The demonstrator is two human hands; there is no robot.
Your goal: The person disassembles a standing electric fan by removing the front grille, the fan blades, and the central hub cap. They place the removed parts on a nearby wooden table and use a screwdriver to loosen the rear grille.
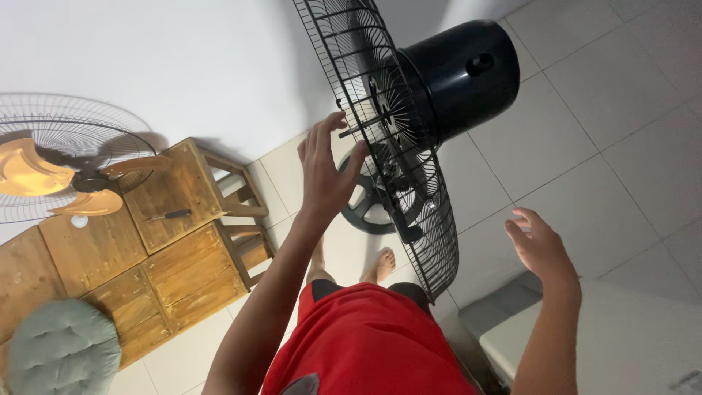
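A black standing fan fills the upper middle: its rear wire guard (424, 234) runs edge-on, with the round black motor housing (462, 73) behind it and the round base (365, 212) on the floor. My left hand (325, 172) is open, fingers spread, right at the front of the guard near the motor shaft (362, 126). My right hand (540, 247) hangs open in the air to the right of the guard, touching nothing. My red shorts (365, 340) and bare feet (380, 263) show below.
A wooden bench and stool (183, 227) stand at the left, with a screwdriver (168, 215) on top. A front fan guard with orange blades (58, 172) leans against the white wall. A grey-green cushion (62, 347) lies at the lower left. A white surface (621, 344) is at the lower right.
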